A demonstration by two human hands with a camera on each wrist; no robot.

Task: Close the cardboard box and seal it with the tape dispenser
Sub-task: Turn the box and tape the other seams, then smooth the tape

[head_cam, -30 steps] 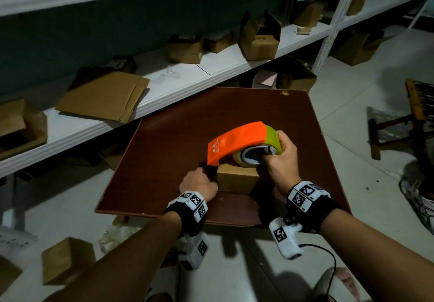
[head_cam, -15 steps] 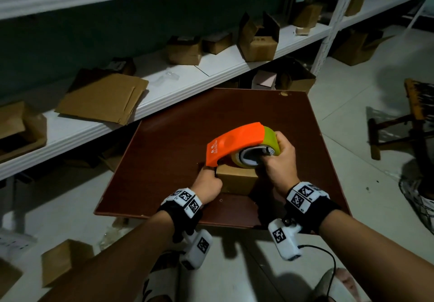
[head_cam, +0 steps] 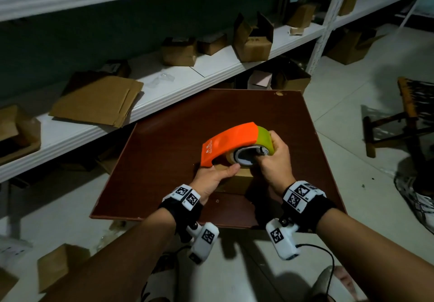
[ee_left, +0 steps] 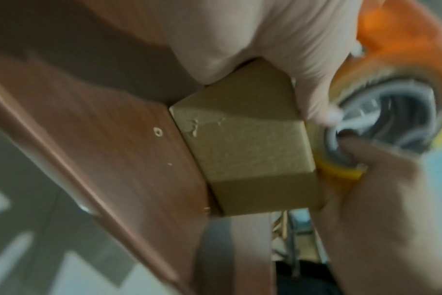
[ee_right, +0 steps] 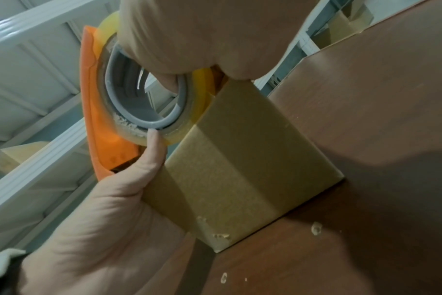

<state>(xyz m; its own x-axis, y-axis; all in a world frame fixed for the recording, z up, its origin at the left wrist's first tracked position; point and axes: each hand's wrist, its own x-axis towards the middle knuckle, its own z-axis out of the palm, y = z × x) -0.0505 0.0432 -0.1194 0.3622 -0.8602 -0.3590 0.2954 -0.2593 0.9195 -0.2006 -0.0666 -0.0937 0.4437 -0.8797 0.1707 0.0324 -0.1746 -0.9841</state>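
Note:
A small closed cardboard box sits near the front edge of the brown table. Over it is the orange tape dispenser with its tape roll low against the box top. My right hand grips the dispenser's green rear, fingers hooked into the roll's core. My left hand holds the box's left end; its thumb lies along the box top and touches the roll. In the left wrist view the box shows a scuffed front face. The left fingers are hidden behind the box.
A white shelf runs behind the table with flattened cardboard and several small boxes. A wooden stool stands on the floor at right. Another box lies on the floor at lower left.
My left hand has come off the table beside the box and taken hold of the box's left end, thumb reaching to the roll. The right hand keeps the dispenser over the box.

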